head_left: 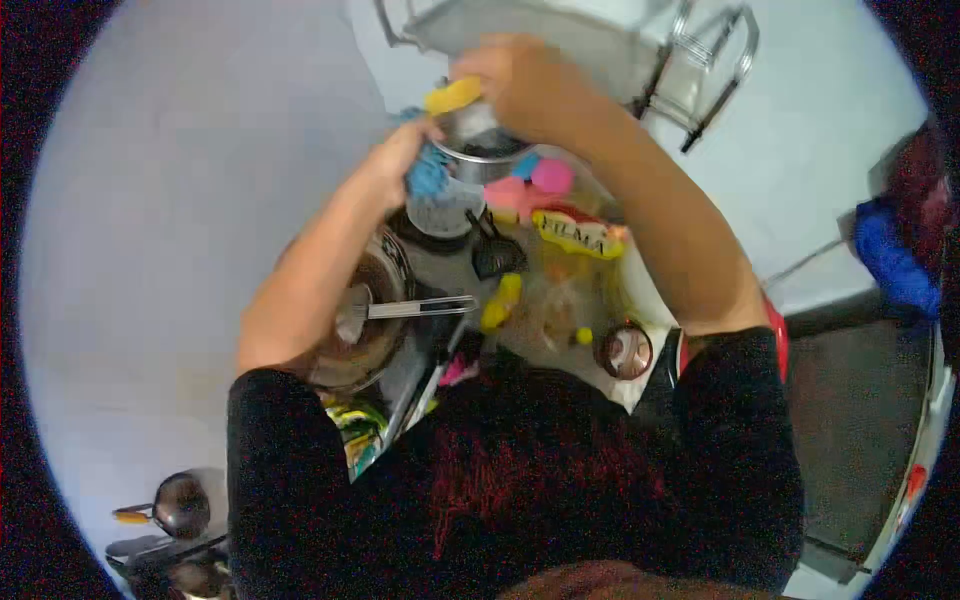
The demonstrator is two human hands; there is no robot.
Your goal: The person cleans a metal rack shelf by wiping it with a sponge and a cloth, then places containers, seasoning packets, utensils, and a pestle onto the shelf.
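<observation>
A metal pot [480, 166] is at the upper middle, its inside partly hidden by my right hand. My left hand [402, 152] is closed at the pot's left side, with a bunched blue cloth [427, 174] in its grip and the fingertips near the rim. Over the far side of the pot, my right hand [510, 80] has its fingers bent round a yellow sponge-like piece [454, 95]. Motion blur softens both hands.
Below the pot lie a grey bowl [440, 216], a black slotted utensil [498, 258], a yellow packet [577, 235] and pink items [552, 176]. A large round pan [390, 345] with a metal-handled tool [420, 307] is at left. A metal rack [560, 35] stands behind.
</observation>
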